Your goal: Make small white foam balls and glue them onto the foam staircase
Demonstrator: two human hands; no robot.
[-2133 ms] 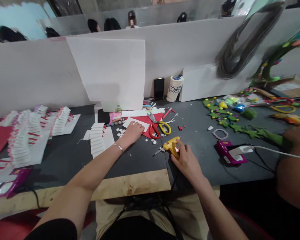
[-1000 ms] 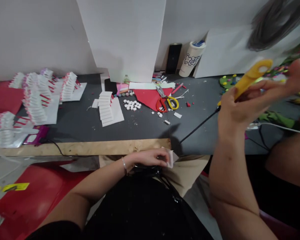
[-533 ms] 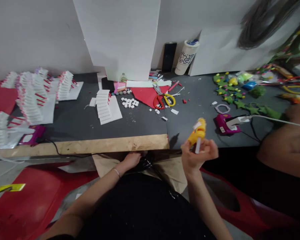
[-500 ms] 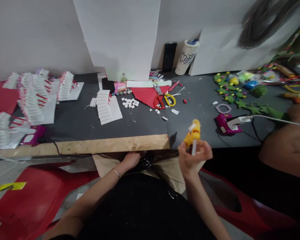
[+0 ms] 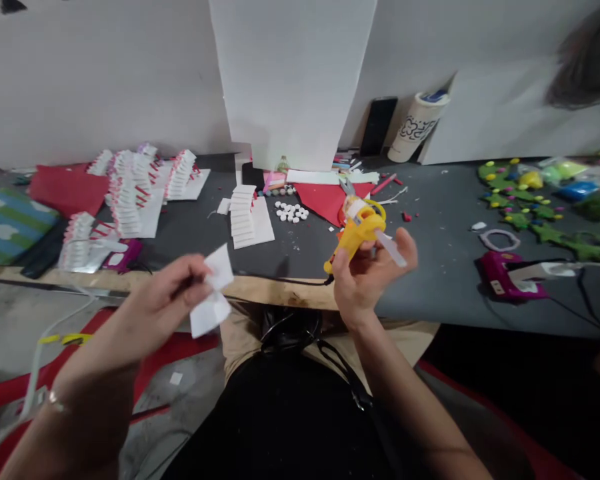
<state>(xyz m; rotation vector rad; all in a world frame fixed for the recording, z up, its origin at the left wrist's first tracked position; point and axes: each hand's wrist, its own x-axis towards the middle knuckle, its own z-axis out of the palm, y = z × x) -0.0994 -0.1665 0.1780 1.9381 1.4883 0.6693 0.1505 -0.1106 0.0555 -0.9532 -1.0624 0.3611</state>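
Between its fingertips my left hand (image 5: 180, 293) pinches white paper pieces (image 5: 213, 313), held in front of the table's wooden edge. My right hand (image 5: 370, 273) is wrapped round a yellow glue gun (image 5: 361, 230), with a pale glue stick poking out of its back end. Beyond the hands, a stepped row of white strips (image 5: 243, 217) stands on a white card, and a small pile of white round pieces (image 5: 291, 212) lies beside it. Scissors (image 5: 347, 188) rest on red paper (image 5: 320, 200), partly hidden by the glue gun.
White and red stepped pieces (image 5: 125, 200) stand at the left, near a purple power block (image 5: 123, 255). Another purple block (image 5: 510, 277) with a plug is at the right, near green star shapes (image 5: 517, 220). A cup (image 5: 415, 127) and a phone (image 5: 379, 127) stand at the back.
My left hand has come up from my lap and now holds white paper pieces. My right hand has moved the glue gun left and forward over the table. The view has swung left.
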